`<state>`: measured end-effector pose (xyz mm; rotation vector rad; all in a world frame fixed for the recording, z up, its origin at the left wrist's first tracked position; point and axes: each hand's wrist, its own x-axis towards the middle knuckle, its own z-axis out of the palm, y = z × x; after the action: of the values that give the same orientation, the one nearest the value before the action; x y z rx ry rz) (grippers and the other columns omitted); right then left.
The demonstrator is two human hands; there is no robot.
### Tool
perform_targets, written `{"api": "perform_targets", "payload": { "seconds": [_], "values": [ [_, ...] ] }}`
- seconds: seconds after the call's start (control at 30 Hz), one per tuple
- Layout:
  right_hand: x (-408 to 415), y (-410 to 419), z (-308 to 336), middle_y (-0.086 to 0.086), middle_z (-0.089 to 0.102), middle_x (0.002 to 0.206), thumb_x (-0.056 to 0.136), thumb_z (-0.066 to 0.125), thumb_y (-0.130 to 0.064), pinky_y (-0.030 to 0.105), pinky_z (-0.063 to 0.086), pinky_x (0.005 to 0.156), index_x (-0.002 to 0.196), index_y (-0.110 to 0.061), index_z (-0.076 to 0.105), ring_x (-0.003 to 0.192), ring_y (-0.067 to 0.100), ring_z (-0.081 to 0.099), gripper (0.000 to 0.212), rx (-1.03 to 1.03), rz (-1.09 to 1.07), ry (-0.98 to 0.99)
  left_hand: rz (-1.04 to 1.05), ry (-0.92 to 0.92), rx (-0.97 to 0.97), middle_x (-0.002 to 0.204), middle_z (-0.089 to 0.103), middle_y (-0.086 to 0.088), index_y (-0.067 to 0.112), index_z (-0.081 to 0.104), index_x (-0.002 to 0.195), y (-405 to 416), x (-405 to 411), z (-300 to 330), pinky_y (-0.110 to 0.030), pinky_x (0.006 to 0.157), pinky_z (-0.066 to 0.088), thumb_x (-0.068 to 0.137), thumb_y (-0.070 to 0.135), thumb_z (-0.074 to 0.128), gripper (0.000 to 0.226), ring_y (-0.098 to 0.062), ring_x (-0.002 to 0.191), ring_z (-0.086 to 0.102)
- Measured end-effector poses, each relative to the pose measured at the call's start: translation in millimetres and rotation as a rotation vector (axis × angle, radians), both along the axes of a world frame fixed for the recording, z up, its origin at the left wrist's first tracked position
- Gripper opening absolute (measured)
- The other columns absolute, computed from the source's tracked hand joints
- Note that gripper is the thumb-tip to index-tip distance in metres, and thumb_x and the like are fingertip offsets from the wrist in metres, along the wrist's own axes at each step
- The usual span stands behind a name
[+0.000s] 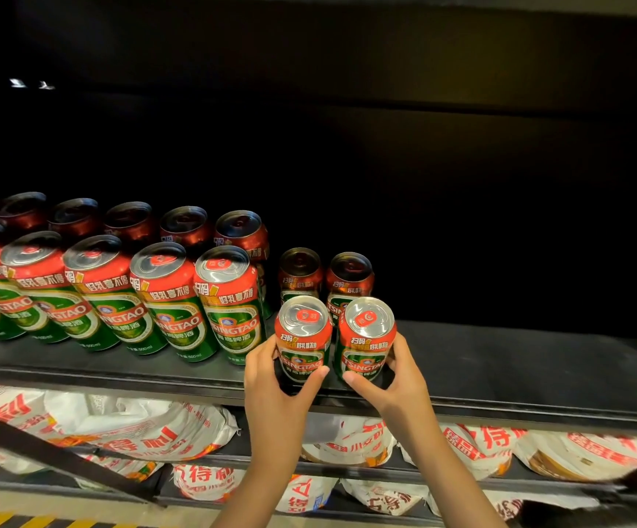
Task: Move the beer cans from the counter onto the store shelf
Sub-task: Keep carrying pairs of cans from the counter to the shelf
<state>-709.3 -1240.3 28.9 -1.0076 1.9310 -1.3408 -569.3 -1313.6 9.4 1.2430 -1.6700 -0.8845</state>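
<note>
My left hand grips a green and red beer can at the front edge of the black shelf. My right hand grips a second can right beside it. Both cans are upright over the shelf's front lip. Two shorter cans stand directly behind them. To the left, a front row of tall cans and a back row of cans fill the shelf.
The shelf to the right of the held cans is bare and dark. Below it, lower shelves hold white and red plastic bags. A yellow and black striped floor edge shows at the bottom left.
</note>
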Motion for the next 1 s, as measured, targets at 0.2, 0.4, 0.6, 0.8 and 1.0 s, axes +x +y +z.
{"api": "perform_targets", "payload": {
  "seconds": [0.2, 0.4, 0.6, 0.8, 1.0],
  "values": [
    [-3.3, 1.5, -5.0, -0.014, 0.045, 0.127, 0.078, 0.075, -0.019, -0.005, 0.036, 0.078, 0.131, -0.026, 0.041, 0.112, -0.01, 0.045, 0.063, -0.018, 0.017, 0.093, -0.066, 0.042, -0.048, 0.124, 0.044, 0.015, 0.027, 0.038, 0.133, 2.4, 7.1, -8.5, -0.029, 0.097, 0.044, 0.076, 0.052, 0.067, 0.069, -0.007, 0.12, 0.046],
    [-5.5, -0.9, -7.3, -0.013, 0.05, 0.127, 0.077, 0.076, -0.025, -0.004, 0.036, 0.082, 0.131, -0.025, 0.045, 0.116, -0.002, 0.048, 0.062, -0.006, 0.026, 0.129, -0.042, 0.032, -0.113, 0.125, 0.038, 0.013, 0.024, 0.039, 0.134, 4.4, 3.9, -9.8, -0.028, 0.095, 0.043, 0.079, 0.042, 0.068, 0.064, -0.013, 0.12, 0.047],
    [-1.2, -1.7, -4.0, -0.025, 0.046, 0.122, 0.075, 0.078, -0.024, -0.004, 0.038, 0.072, 0.123, -0.043, 0.036, 0.106, -0.011, 0.045, 0.066, -0.001, -0.023, 0.069, -0.011, 0.056, -0.127, 0.122, 0.035, 0.017, 0.024, 0.04, 0.133, 4.3, 2.3, -9.1, -0.023, 0.093, 0.04, 0.079, 0.043, 0.067, 0.063, -0.01, 0.116, 0.047],
    [4.2, -7.6, -6.3, -0.022, 0.049, 0.127, 0.076, 0.075, -0.028, -0.004, 0.037, 0.079, 0.129, -0.035, 0.044, 0.108, -0.013, 0.045, 0.062, -0.005, -0.015, 0.105, 0.041, 0.209, -0.051, 0.119, 0.04, 0.029, 0.022, 0.046, 0.127, 4.1, -1.0, -4.7, -0.019, 0.1, 0.043, 0.075, 0.031, 0.071, 0.058, 0.002, 0.117, 0.046],
    [6.8, -11.4, -6.8, -0.027, 0.051, 0.116, 0.072, 0.079, -0.025, -0.004, 0.038, 0.079, 0.121, -0.041, 0.045, 0.106, -0.014, 0.049, 0.062, -0.046, -0.074, 0.131, 0.079, 0.224, -0.098, 0.117, 0.044, 0.021, 0.012, 0.052, 0.123, 3.6, -4.3, -4.7, -0.022, 0.098, 0.044, 0.074, 0.025, 0.071, 0.054, 0.003, 0.116, 0.047]
  ]
}}
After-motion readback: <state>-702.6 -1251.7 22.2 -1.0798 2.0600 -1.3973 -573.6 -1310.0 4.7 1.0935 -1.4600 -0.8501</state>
